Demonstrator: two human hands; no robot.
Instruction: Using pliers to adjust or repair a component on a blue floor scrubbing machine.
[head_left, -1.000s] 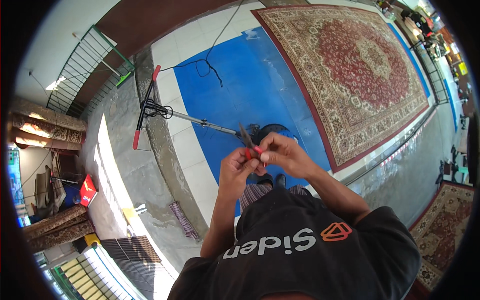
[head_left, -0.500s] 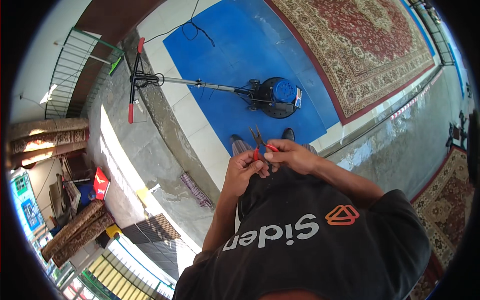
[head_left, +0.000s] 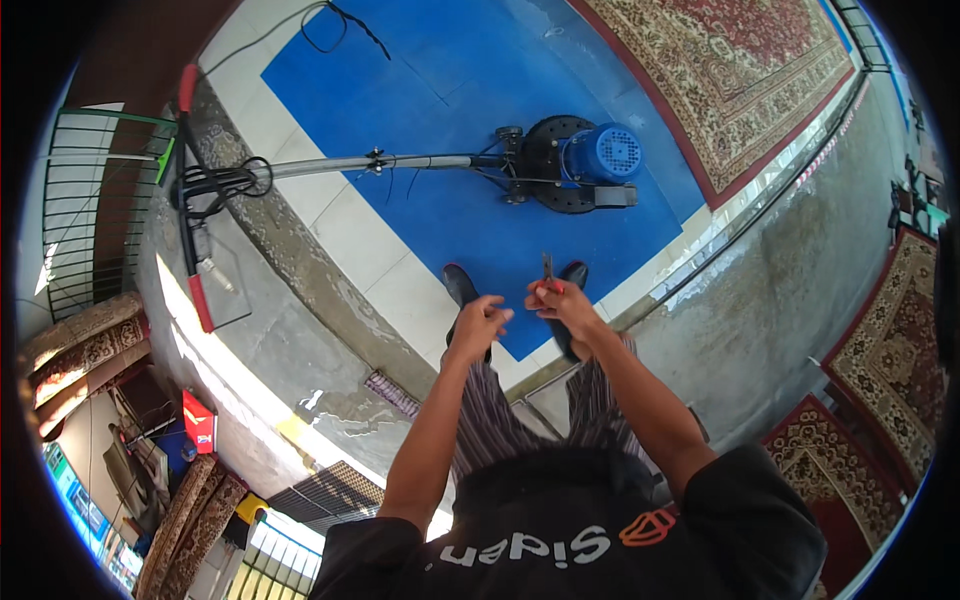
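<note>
My right hand (head_left: 566, 308) holds a pair of small pliers (head_left: 546, 267) with red handles and metal jaws pointing upward. My left hand (head_left: 480, 322) is to its left, empty, with fingers loosely apart. Beyond my hands lies a floor machine (head_left: 557, 168) with a blue motor on a round black base, resting on a blue mat (head_left: 430, 240). Its long metal pole runs left to a handlebar (head_left: 198, 300) with red grips and a looped black cable. My shoes stand on the mat's near part.
A patterned red carpet (head_left: 700, 90) lies at upper right, more carpets (head_left: 875, 350) at right. Rolled carpets (head_left: 95, 340) and a red object (head_left: 200, 420) are at left, near a metal railing (head_left: 85, 210). A striped cloth (head_left: 392, 393) lies on the concrete.
My hands have separated: the left has let go of the pliers and moved left, the right keeps them. The view has shifted, showing the machine more fully.
</note>
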